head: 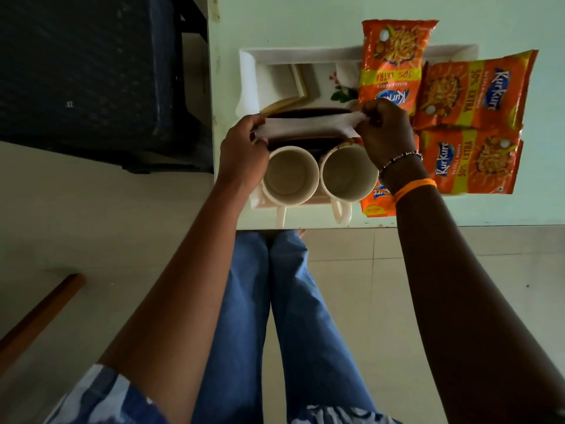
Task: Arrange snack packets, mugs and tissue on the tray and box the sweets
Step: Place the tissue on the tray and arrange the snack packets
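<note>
1. Head view looks down on a pale counter whose near edge runs just past the mug handles and whose left edge sits beside a dark block on the floor.
2. A white tray lies on the counter, its left rim close to the counter's left edge and its near rim close to the near edge.
3. Left hand pinches the left end of a white tissue; right hand pinches its right end, so the tissue is stretched flat between them above the middle of the tray.
4. Two cream mugs stand upright in the tray's near part, left mug and right mug touching side by side, handles reaching over the near rim.
5. Under the tissue a dark strip crosses the tray; what it is I cannot tell.
6. Three orange snack packets fill the right side: far packet overlaps the tray's far rim, middle packet and near packet lie to its right, edges overlapping.
7. A fourth orange packet shows partly beneath the right wrist.
8. Open tray floor remains at the far left, near a floral print.
</note>
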Available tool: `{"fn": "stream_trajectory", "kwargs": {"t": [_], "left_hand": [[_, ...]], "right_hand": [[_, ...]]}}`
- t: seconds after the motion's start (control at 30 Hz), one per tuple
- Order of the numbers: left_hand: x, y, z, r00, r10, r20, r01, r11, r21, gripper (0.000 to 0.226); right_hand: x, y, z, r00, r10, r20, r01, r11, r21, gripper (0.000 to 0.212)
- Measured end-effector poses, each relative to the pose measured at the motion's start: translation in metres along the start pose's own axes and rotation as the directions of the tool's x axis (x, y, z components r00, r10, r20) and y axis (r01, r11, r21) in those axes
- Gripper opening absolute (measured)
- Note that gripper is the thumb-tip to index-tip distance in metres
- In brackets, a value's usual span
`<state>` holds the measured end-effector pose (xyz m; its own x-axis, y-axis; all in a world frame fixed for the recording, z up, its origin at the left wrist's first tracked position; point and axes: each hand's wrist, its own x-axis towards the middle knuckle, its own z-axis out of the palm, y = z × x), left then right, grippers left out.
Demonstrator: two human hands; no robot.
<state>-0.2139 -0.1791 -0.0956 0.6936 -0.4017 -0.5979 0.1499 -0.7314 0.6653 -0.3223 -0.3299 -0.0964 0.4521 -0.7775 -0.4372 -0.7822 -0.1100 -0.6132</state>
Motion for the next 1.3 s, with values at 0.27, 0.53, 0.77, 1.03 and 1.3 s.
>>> {"fn": "stream_trajectory", "kwargs": {"t": [0.27,0.53,0.77,1.03,1.3], "left_hand": [[-0.010,-0.002,-0.008,0.993,-0.056,-0.102,0.040,0.987,-0.156,0.035],[-0.066,-0.038,0.018,0.862,-0.498,-0.097,0.376,0.754,-0.539,0.028],[-0.063,-0.039,0.036,0.715,-0.625,0.313,0.550,0.227,-0.803,0.021],[-0.058,-0.043,0.036,0.732,-0.604,0.315,0.513,0.183,-0.839,0.022],[-0.049,-0.036,0.028,0.776,-0.574,0.261,0.457,0.227,-0.860,0.024]], "right_hand": [[-0.014,0.010,-0.014,0.996,0.009,-0.094,-0.005,0.999,0.043,0.030],[-0.055,0.080,-0.049,0.854,0.335,-0.398,-0.326,0.941,0.093,0.031],[-0.062,0.125,-0.041,0.632,0.774,-0.047,-0.605,0.531,0.594,0.046],[-0.056,0.115,-0.022,0.579,0.816,0.006,-0.556,0.388,0.735,0.047],[-0.061,0.106,-0.008,0.618,0.786,0.000,-0.557,0.438,0.706,0.043]]}}
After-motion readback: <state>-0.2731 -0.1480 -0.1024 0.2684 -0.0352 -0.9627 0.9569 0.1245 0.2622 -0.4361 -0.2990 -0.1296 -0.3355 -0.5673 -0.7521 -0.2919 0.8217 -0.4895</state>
